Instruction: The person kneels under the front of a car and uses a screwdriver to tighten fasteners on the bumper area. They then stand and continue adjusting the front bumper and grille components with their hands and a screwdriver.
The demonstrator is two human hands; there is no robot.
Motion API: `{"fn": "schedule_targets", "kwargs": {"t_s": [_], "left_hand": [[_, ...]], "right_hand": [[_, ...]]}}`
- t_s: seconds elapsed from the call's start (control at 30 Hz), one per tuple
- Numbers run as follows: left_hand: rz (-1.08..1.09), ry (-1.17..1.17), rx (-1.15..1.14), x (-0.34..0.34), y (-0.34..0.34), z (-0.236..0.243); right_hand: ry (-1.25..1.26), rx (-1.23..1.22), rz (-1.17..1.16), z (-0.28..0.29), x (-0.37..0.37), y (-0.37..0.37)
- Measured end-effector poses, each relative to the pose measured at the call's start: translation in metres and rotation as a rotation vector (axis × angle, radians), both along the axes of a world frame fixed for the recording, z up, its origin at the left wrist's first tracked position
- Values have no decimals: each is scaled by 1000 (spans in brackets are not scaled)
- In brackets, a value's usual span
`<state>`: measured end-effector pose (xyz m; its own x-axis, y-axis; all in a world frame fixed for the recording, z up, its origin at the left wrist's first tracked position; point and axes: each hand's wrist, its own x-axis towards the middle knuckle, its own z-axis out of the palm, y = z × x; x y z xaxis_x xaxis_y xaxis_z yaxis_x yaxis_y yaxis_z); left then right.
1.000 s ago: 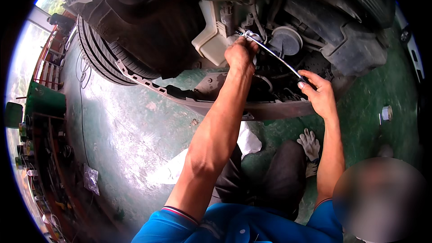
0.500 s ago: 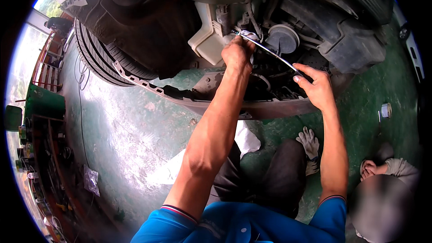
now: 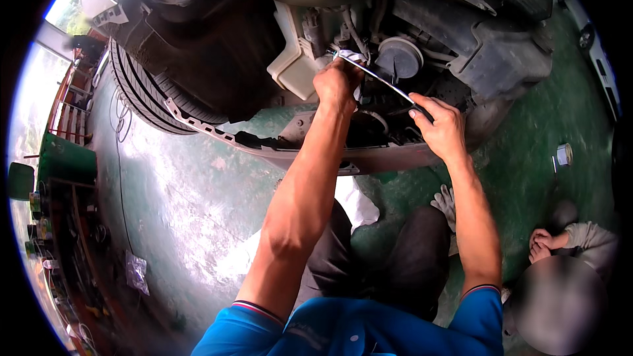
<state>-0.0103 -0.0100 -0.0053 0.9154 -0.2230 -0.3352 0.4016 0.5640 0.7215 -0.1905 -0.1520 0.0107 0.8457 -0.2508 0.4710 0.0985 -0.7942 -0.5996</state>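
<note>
Slanting between my hands is a long tool with a thin silver shaft [image 3: 382, 80] and a dark handle; its exact kind does not show. My right hand [image 3: 440, 125] grips the handle with thumb and fingers. My left hand [image 3: 335, 84] is closed close by the shaft's far end, and what its fingers press on is partly hidden. A bit of white material [image 3: 351, 57] shows beside it. Around my left hand are a cream plastic reservoir [image 3: 295, 72], a dark cylindrical part [image 3: 314, 29] and a round black cover [image 3: 399, 58] inside the opened car front.
The detached-looking bumper edge [image 3: 277, 153] crosses below my forearms. A tyre [image 3: 142, 92] stands at left, near a cluttered shelf [image 3: 76, 224]. Gloves [image 3: 446, 204] lie by my knee, and a can [image 3: 564, 154] stands on the green floor. Another person [image 3: 560, 296] sits at lower right.
The car parts, my hands and the tool appear slightly further left. My right hand stays on the handle and my left stays by the far end.
</note>
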Motion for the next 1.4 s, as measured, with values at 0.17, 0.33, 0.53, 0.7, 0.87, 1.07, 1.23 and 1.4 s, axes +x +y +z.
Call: {"fn": "schedule_targets", "kwargs": {"t_s": [0.17, 0.33, 0.53, 0.7, 0.87, 1.07, 1.23, 1.4], "left_hand": [[-7, 24, 4, 1, -1, 6], [-12, 42, 152, 14, -1, 5], [219, 90, 155, 17, -22, 8], [194, 125, 124, 15, -18, 13], [148, 101, 99, 16, -10, 14], [113, 100, 113, 20, -8, 11], [64, 53, 95, 11, -5, 11], [41, -18, 107, 11, -1, 1]], "right_hand": [[-15, -85, -47, -10, -2, 8], [-30, -200, -70, -10, -4, 8], [-49, -261, -83, -11, -6, 10], [-18, -225, -55, -5, -8, 7], [16, -135, -1, 3, -8, 3], [36, -148, -3, 9, -14, 1], [2, -142, -9, 10, -37, -8], [16, -45, -23, 10, -68, -13]]}}
